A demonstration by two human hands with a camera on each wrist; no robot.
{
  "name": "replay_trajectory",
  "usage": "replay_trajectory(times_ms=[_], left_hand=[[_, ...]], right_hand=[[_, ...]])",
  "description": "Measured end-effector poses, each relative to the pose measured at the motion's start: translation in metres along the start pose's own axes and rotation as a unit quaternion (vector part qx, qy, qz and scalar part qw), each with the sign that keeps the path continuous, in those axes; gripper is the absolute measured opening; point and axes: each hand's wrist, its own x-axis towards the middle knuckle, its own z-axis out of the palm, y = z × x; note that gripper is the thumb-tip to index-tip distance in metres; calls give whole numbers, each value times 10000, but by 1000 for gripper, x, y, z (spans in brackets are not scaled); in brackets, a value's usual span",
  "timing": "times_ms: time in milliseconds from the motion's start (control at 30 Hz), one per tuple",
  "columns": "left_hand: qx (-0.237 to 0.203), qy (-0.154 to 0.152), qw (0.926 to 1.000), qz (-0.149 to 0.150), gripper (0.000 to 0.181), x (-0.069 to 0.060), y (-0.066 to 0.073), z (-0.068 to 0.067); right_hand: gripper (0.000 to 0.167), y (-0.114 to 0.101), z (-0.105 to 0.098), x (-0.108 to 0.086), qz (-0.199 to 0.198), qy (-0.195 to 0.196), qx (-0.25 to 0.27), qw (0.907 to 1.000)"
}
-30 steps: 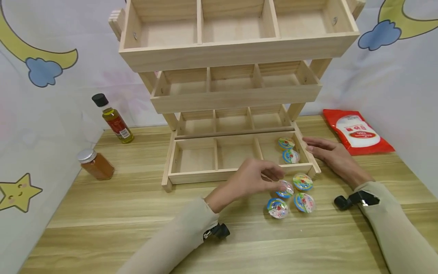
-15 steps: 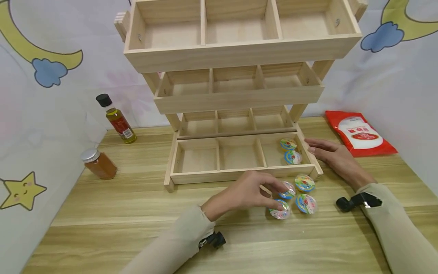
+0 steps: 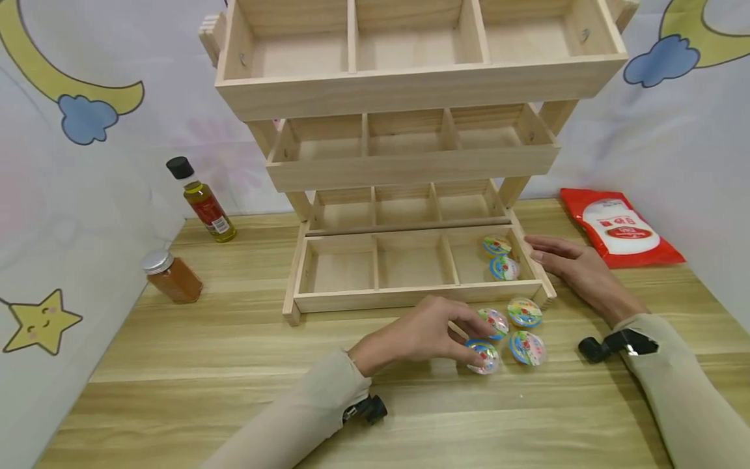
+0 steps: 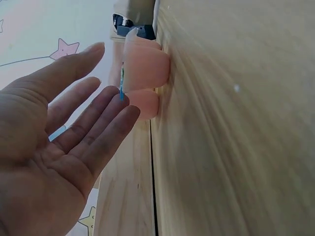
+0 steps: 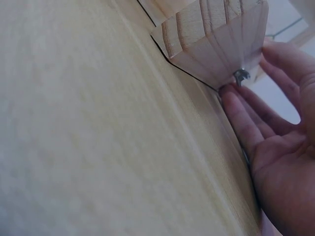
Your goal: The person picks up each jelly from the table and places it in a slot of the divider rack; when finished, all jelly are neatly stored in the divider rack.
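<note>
My left hand [image 3: 418, 333] hovers over the left side of a cluster of small jelly cups on the table. Its thumb reaches over the front-left jelly cup [image 3: 487, 359], and its fingers extend toward the back-left jelly cup [image 3: 496, 322]. Seen from the left wrist, the fingers are spread beside pinkish jelly cups [image 4: 147, 69], with none gripped. Two more jelly cups, one yellowish [image 3: 525, 313] and one pink [image 3: 527, 348], stand to the right. My right hand [image 3: 577, 270] rests its fingertips against the right side of the wooden shelf [image 3: 410, 299]; the right wrist view shows them touching its post [image 5: 211, 34].
Two jelly cups [image 3: 504, 268] lie in the bottom tier's right compartment. A red-and-white bag [image 3: 621, 228] lies at the back right. On the left stand an oil bottle [image 3: 208, 212] and a silver-lidded jar [image 3: 178, 280]. The shelf's upper tiers overhang the back of the table.
My left hand has come down and nearer over the left jelly cups, its thumb shifting from the back-left cup to the front-left one. The right hand stays against the shelf.
</note>
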Motion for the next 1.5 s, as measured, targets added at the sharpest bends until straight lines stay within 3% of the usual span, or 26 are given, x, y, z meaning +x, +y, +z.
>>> replay_trajectory(times_ms=[300,567,933,1133,1233,1500], left_hand=[[422,-177,9989,-142,37,0,-4,-1],[1488,-427,9879,-33,45,0,-7,1],[1573,-382,9868,-21,46,1,-8,2],[994,-259,9945,-197,45,-3,-6,-3],[716,-92,9970,-290,44,-5,-3,-9],[620,456,9969,-185,42,-3,7,-29]], right_hand=[[62,-1,1,1,40,-58,1,10000],[63,0,0,0,57,-43,-35,10000],[64,-2,-1,0,68,-44,-86,9999],[62,-2,0,-1,-2,-52,-34,10000],[62,-2,0,-1,1,-70,-65,10000],[63,-4,0,-1,15,-45,-62,10000]])
